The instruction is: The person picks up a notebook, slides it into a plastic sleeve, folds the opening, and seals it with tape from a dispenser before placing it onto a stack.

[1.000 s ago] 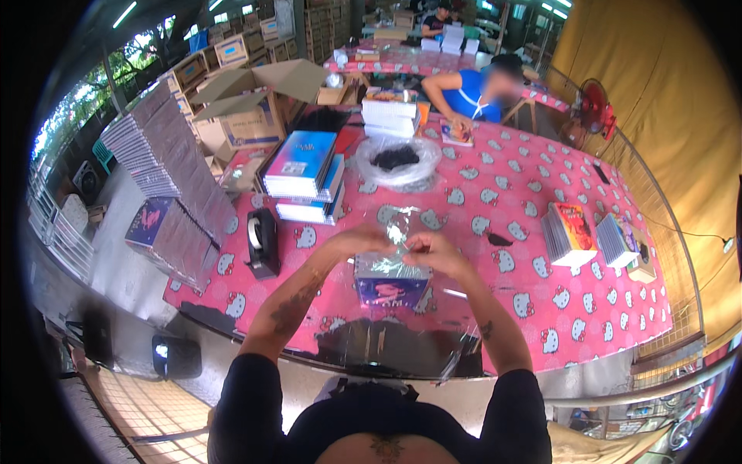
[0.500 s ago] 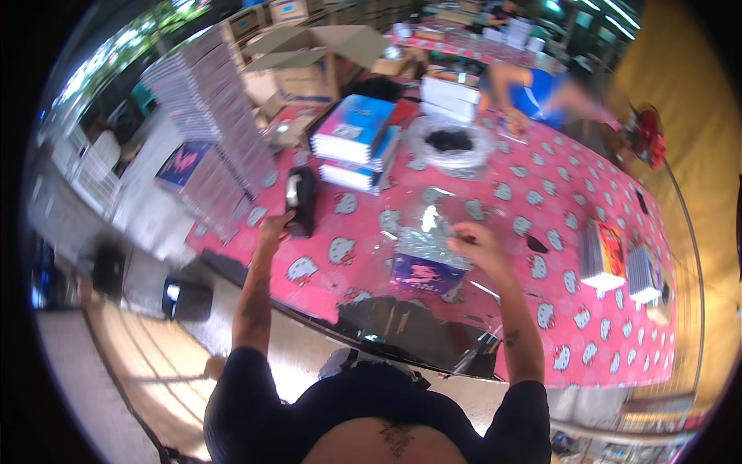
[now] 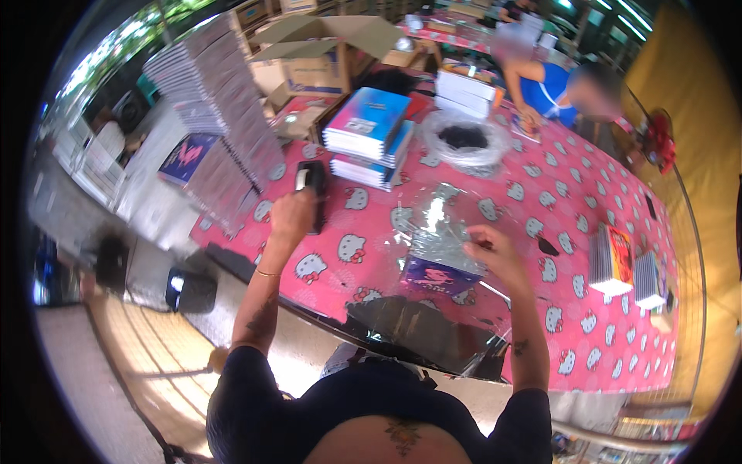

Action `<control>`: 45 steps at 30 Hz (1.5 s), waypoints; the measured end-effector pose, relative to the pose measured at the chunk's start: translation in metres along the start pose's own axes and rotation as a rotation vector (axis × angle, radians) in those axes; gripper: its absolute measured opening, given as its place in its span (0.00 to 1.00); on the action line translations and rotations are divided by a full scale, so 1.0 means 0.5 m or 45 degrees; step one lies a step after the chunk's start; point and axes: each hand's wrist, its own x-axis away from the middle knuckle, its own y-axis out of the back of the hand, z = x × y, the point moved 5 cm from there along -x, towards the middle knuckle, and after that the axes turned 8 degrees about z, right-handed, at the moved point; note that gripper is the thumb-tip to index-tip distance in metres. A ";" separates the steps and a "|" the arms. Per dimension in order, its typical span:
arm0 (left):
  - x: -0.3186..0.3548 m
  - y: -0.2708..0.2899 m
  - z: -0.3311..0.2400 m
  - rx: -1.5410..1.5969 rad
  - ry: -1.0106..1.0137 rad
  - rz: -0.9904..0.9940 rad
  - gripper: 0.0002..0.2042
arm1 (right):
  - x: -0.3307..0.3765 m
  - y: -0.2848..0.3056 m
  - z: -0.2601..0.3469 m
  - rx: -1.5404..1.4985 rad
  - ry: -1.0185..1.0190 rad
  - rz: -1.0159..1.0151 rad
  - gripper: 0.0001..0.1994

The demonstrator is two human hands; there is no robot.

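Note:
My left hand is closed at the near left side of a black tape dispenser. Whatever its fingers pinch there is hidden. In front of me a purple book or stack of books with pink print lies near the table edge. Shiny clear plastic covers its top and spreads beyond its far side. My right hand is at the right edge of this plastic, its fingers bent and thumb and forefinger close together on the film.
Blue-and-pink books stand beyond the dispenser, beside a tall stack at the left. A roll of clear plastic lies at the far middle. Small book stacks are at right. Across the table, a person in blue works.
My left hand has moved up and forward along the tape dispenser. My right hand stays by the plastic. The whole view has shifted slightly.

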 end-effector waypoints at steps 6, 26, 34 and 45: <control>-0.032 0.102 -0.506 0.222 -1.675 0.581 0.08 | 0.011 -0.007 0.008 -0.084 -0.059 -0.060 0.20; 0.196 -0.241 -0.272 2.085 -0.236 0.731 0.42 | 0.042 -0.088 -0.116 -0.293 0.013 -0.158 0.50; 0.277 0.133 0.152 2.103 0.060 -0.692 0.24 | -0.185 -0.202 0.149 -0.312 0.287 0.193 0.50; 0.077 0.191 0.818 1.103 1.164 -0.908 0.40 | -0.613 -0.081 0.044 -0.365 -0.156 -0.184 0.39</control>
